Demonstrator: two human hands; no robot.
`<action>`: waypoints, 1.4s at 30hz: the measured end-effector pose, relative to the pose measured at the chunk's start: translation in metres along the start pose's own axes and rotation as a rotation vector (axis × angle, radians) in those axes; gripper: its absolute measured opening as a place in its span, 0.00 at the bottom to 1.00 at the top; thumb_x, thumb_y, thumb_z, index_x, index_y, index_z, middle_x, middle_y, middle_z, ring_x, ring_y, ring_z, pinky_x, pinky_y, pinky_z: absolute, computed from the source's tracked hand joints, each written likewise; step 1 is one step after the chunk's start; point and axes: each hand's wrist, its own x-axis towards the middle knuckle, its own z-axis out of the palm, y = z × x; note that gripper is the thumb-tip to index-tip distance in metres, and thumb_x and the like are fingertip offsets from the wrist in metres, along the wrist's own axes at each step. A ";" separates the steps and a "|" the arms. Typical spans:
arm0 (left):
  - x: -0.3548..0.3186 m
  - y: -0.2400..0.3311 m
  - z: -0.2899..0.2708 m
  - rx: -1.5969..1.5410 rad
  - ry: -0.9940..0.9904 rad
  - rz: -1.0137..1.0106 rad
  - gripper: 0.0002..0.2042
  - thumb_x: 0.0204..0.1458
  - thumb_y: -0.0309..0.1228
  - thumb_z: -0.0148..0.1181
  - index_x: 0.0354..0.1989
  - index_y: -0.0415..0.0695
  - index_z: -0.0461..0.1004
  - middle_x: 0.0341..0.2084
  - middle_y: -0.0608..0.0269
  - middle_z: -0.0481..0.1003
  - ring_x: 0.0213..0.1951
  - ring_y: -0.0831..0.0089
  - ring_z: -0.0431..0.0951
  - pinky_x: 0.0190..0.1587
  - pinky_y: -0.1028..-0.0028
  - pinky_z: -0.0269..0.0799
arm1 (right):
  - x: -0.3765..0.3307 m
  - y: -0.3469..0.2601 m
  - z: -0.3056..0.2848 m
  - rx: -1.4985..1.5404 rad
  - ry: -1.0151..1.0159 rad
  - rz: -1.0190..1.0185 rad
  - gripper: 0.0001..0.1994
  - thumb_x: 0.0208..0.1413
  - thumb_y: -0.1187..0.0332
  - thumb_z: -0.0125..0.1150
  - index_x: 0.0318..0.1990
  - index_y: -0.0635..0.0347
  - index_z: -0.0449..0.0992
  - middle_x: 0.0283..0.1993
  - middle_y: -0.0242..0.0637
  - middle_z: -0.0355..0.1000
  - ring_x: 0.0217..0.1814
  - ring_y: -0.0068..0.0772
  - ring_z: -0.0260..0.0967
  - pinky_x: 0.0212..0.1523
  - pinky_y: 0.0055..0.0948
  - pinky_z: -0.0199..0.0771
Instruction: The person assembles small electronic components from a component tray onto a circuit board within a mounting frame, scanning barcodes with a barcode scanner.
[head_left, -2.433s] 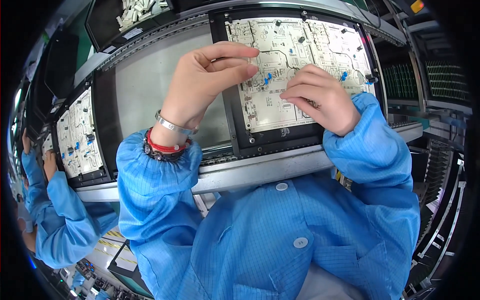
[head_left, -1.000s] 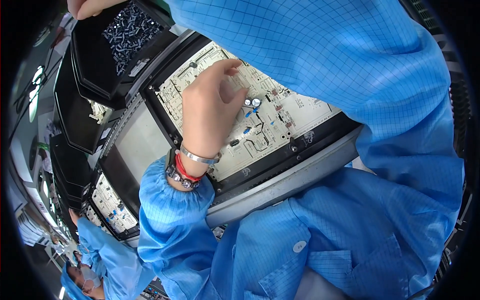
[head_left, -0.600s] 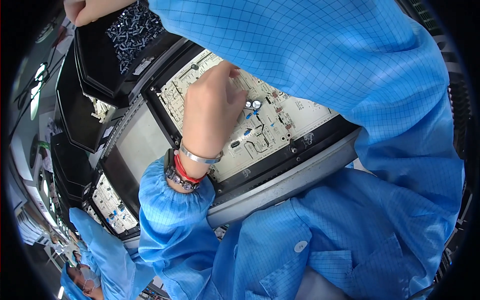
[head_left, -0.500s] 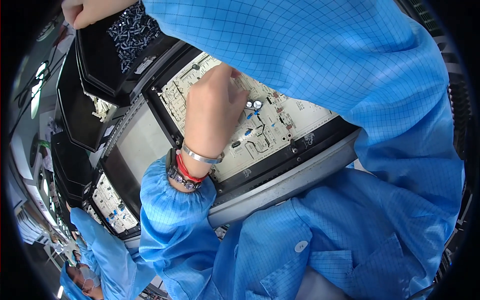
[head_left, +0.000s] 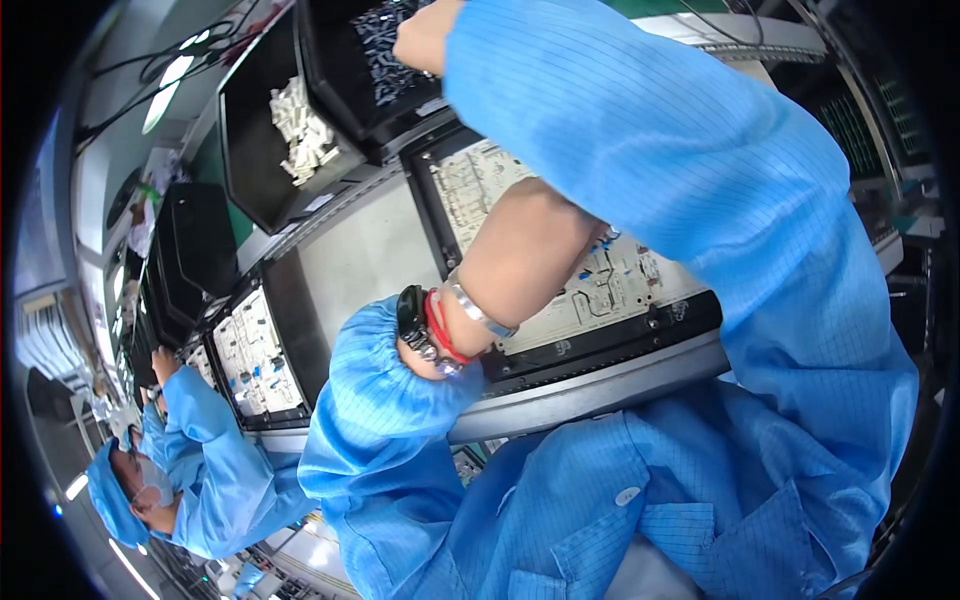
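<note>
My left hand (head_left: 535, 240), with a steel bangle and a red cord at the wrist, is over a pale circuit board (head_left: 585, 310) in a black frame. Its fingers disappear behind my right sleeve (head_left: 640, 120), so their grip is hidden. Across the top reaches my right arm. My right hand (head_left: 428, 40) is at a black bin (head_left: 335, 70) of small dark components (head_left: 385, 60). The upper edge cuts this hand off, and its fingers do not show clearly. Small blue parts stand on the board's visible portion.
Beside it, another black bin (head_left: 245, 130) holds white parts (head_left: 298, 130). Further left along the metal rail lies another framed board (head_left: 255, 350). A co-worker (head_left: 215, 460) in blue, masked, sits at the line on the left. Stacked black bins (head_left: 195, 240) stand beyond.
The view has swung left, so boards and bins appear further right. My right hand has moved from the bin's outer edge to over the dark components. My left fingers are now covered by the sleeve.
</note>
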 end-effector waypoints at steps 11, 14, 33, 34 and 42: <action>-0.060 -0.162 -0.082 0.159 0.519 -0.629 0.06 0.46 0.24 0.54 0.31 0.39 0.76 0.24 0.55 0.76 0.25 0.69 0.77 0.30 0.74 0.70 | -0.037 0.003 -0.049 0.164 0.333 0.078 0.11 0.46 0.65 0.51 0.22 0.60 0.77 0.23 0.46 0.73 0.27 0.45 0.73 0.29 0.38 0.72; -0.043 -0.202 -0.076 0.140 0.148 -0.491 0.08 0.44 0.24 0.56 0.33 0.39 0.77 0.26 0.50 0.76 0.30 0.63 0.78 0.33 0.72 0.71 | -0.084 0.021 -0.092 0.331 0.443 0.219 0.12 0.50 0.66 0.46 0.22 0.61 0.74 0.23 0.48 0.71 0.29 0.50 0.70 0.31 0.41 0.71; -0.051 -0.147 -0.089 0.014 0.099 -0.319 0.11 0.45 0.15 0.50 0.36 0.36 0.74 0.30 0.58 0.73 0.29 0.73 0.73 0.35 0.79 0.68 | -0.304 0.087 -0.027 1.040 -0.078 0.366 0.08 0.50 0.78 0.57 0.38 0.63 0.76 0.34 0.32 0.66 0.33 0.21 0.62 0.33 0.19 0.62; -0.051 -0.143 -0.090 0.019 0.094 -0.321 0.11 0.45 0.15 0.50 0.36 0.36 0.74 0.30 0.58 0.73 0.29 0.73 0.73 0.35 0.79 0.68 | -0.301 0.086 -0.025 1.036 -0.065 0.338 0.08 0.49 0.79 0.58 0.38 0.63 0.76 0.35 0.32 0.66 0.33 0.21 0.63 0.33 0.18 0.63; -0.053 -0.124 -0.097 0.049 -0.044 -0.395 0.16 0.40 0.13 0.51 0.39 0.36 0.73 0.39 0.59 0.71 0.32 0.71 0.72 0.37 0.79 0.67 | -0.306 0.049 -0.037 0.972 0.051 0.202 0.07 0.47 0.78 0.58 0.36 0.63 0.75 0.34 0.38 0.70 0.36 0.32 0.68 0.38 0.27 0.69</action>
